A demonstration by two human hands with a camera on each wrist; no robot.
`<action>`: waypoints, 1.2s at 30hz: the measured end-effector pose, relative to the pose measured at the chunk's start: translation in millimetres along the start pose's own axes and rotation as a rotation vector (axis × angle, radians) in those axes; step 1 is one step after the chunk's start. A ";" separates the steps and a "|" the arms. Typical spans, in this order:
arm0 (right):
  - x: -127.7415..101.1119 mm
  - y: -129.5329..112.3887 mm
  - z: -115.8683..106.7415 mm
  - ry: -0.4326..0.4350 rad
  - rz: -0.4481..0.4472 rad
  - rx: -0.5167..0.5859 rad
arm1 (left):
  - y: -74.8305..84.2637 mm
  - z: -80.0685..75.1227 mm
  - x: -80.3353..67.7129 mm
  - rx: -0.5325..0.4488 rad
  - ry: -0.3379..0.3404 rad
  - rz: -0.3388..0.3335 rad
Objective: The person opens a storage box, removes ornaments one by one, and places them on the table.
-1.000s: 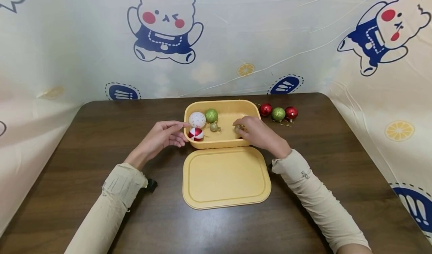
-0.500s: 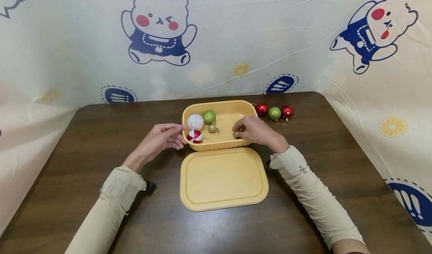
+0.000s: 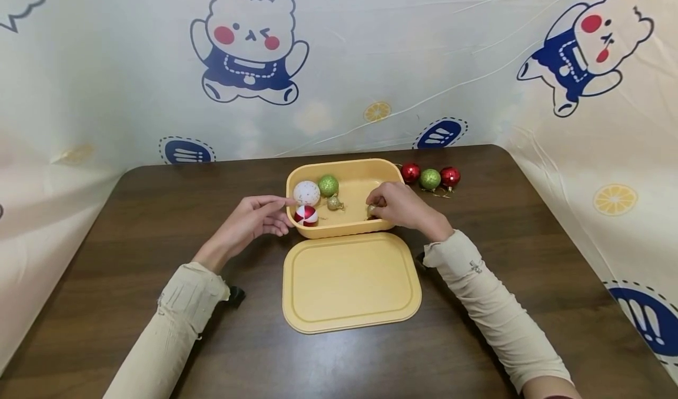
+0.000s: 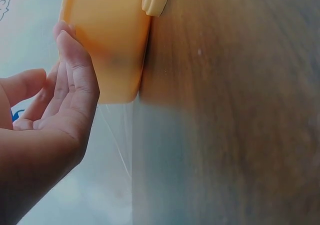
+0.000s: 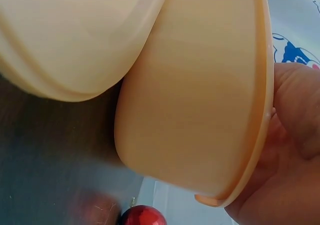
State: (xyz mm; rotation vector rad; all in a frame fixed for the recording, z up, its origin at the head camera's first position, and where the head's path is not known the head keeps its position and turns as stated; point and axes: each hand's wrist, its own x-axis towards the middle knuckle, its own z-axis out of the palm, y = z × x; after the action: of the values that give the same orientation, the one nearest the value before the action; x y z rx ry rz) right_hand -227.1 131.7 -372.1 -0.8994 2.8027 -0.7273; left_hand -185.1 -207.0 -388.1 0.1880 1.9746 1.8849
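— What's the right hand (image 3: 398, 206) got?

— A small gold bauble (image 3: 372, 210), glittery, pinched in curled fingertips low inside the yellow box (image 3: 344, 229), near its right end.

— And the left hand (image 3: 253, 216)?

— Fingers relaxed and extended, tips touching the box's left rim, seemingly to steady it. It holds nothing.

— Anything else in there?

— A white speckled ball (image 3: 306, 192), a green one (image 3: 328, 185), a red-and-white one (image 3: 306, 214), another small gold one (image 3: 333, 202). The lid (image 3: 351, 282) lies flat on the tabletop (image 3: 132, 222) just in front; three more baubles (image 3: 430, 178) wait beside the box.

Yellow box (image 3: 344, 229), matching yellow lid (image 3: 352, 281), red-and-white striped bauble (image 3: 306, 215), dark brown wood-grain table (image 3: 159, 210)
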 end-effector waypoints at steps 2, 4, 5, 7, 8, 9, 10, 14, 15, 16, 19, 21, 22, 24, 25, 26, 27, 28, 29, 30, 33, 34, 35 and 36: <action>-0.2 0.2 -0.1 0.004 -0.008 -0.003 | 0.2 0.1 -0.1 0.000 -0.003 0.004; -0.1 0.5 -0.3 0.007 -0.018 -0.006 | 0.3 0.1 -0.1 0.001 -0.004 0.006; 0.0 0.7 -0.4 0.008 -0.022 -0.008 | 0.4 0.2 -0.1 0.002 -0.004 0.006; -0.1 0.8 -0.5 0.008 -0.030 -0.008 | 0.5 0.3 -0.2 0.005 -0.003 0.004; -0.2 0.8 -0.6 0.008 -0.033 -0.006 | 0.7 0.2 -0.3 0.007 -0.002 0.003; -0.3 0.5 -0.7 0.008 -0.035 -0.005 | 0.7 0.2 -0.2 0.008 -0.002 0.002; -0.3 0.6 -0.6 0.007 -0.035 -0.002 | 0.9 0.2 -0.4 0.008 -0.001 0.000; -0.6 1.4 -1.5 0.000 -0.039 0.026 | 0.7 -0.1 -0.1 0.010 -0.002 0.000; -0.8 1.9 -2.0 -0.002 -0.039 0.038 | 0.4 -0.1 0.0 0.012 -0.003 0.000; -1.2 2.4 -2.6 -0.002 -0.042 0.051 | 0.5 -0.1 -0.1 0.013 -0.003 0.000; -2.8 2.8 -5.3 0.006 -0.037 0.081 | 0.6 0.2 0.1 0.016 -0.006 0.002; -3.8 2.9 -7.3 0.016 -0.035 0.091 | 0.5 0.1 0.7 0.018 -0.007 0.001; -4.3 2.8 -8.7 0.023 -0.033 0.092 | 0.6 0.2 0.8 0.019 -0.008 0.001; -5.2 2.9 -11.2 0.035 -0.028 0.092 | 0.9 0.6 1.3 0.019 -0.005 -0.001; -5.6 3.0 -12.7 0.043 -0.027 0.094 | 1.0 0.7 1.4 0.019 -0.003 -0.002; -6.0 3.6 -14.0 0.050 -0.029 0.095 | 1.1 0.9 1.5 0.020 -0.002 -0.004; -6.6 3.9 -15.4 0.058 -0.029 0.097 | 1.2 1.1 1.6 0.021 0.000 -0.005; -7.2 3.9 -17.0 0.066 -0.029 0.100 | 1.3 1.1 1.5 0.022 0.001 -0.006; -7.6 4.4 -18.3 0.074 -0.030 0.102 | 1.3 1.1 1.5 0.022 0.003 -0.007; -7.9 4.8 -19.6 0.081 -0.030 0.102 | 1.1 0.9 1.5 0.022 0.004 -0.008; -9.3 4.7 -23.8 0.089 -0.025 0.122 | 0.5 -0.1 1.3 0.022 0.002 -0.006; -9.6 4.4 -25.2 0.088 -0.024 0.127 | 0.2 -0.5 1.2 0.022 0.002 -0.005; -9.8 4.6 -25.8 0.085 -0.024 0.129 | 0.0 -0.7 1.0 0.022 0.002 -0.005; -10.0 4.5 -26.7 0.081 -0.022 0.133 | -0.2 -1.0 0.7 0.022 0.001 -0.004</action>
State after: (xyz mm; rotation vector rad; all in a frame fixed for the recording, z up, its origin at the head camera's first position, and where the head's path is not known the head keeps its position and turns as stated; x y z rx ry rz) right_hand -227.8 151.6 -351.2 -0.8975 2.7778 -0.9612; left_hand -186.1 -207.7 -388.4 0.1890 1.9955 1.8616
